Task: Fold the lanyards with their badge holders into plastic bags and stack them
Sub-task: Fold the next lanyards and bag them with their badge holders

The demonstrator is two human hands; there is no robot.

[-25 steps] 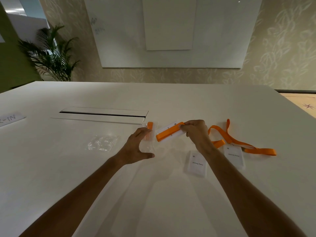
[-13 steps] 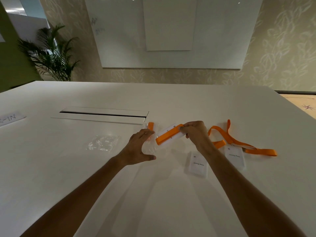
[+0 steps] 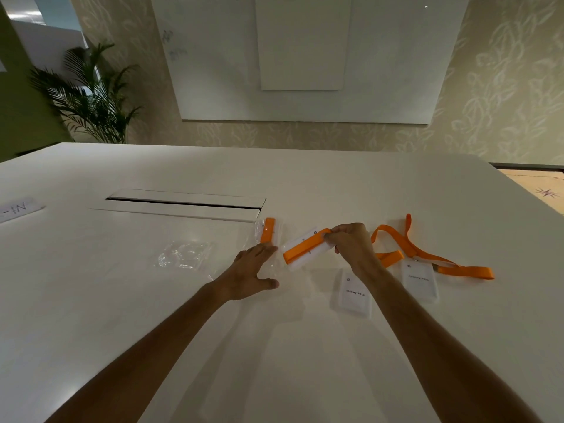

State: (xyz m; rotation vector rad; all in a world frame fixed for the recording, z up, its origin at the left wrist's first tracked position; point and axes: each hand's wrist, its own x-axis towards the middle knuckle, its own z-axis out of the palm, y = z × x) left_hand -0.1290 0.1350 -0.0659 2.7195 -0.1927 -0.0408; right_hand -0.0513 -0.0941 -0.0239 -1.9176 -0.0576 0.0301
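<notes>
I look down at a big white table. Far on the left lies a paper sign; I can read "-IN" on it, seen upside down, and the rest is cut off. Next comes a long cable slot in the table top. In front of it sits a small pile of clear plastic bags, crinkled and shiny.

My left hand lies flat and open on the table, fingers spread, holding nothing tight. I think it is pressing down on a clear bag, but the plastic is hard to see there. Just past its fingertips lies a packed bag with a folded orange lanyard inside.

My right hand is closed in a pinch on one end of a folded bundle: an orange lanyard lying along a white badge holder. The bundle is lifted a little above the table, and its free end points at my left hand.

Under my right arm lies a badge holder with a card that reads "Skinny Pete". To its right is another badge holder with the same kind of words, too blurry to be sure. A loose orange lanyard curls across the table from it, one loop standing up.
</notes>
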